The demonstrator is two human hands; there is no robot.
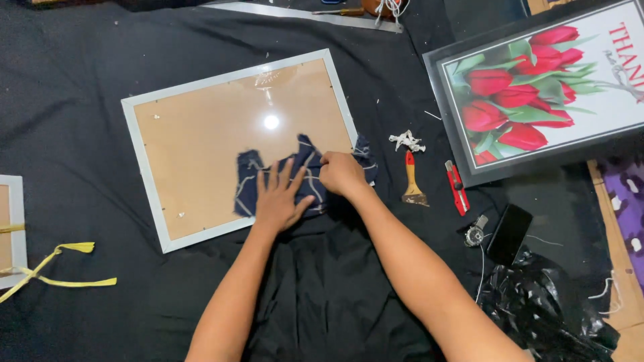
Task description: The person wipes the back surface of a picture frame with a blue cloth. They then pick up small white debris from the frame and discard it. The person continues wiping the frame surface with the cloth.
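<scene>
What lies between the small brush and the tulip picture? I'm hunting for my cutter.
A red utility knife lies between the brush and the tulip picture, in the head view.

red tulip poster [543, 87] (framed) | top right || dark phone screen [510, 232] perhaps | below it

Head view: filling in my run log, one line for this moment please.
left hand flat on dark checked cloth | right hand pinching cloth | cloth on white picture frame
</scene>
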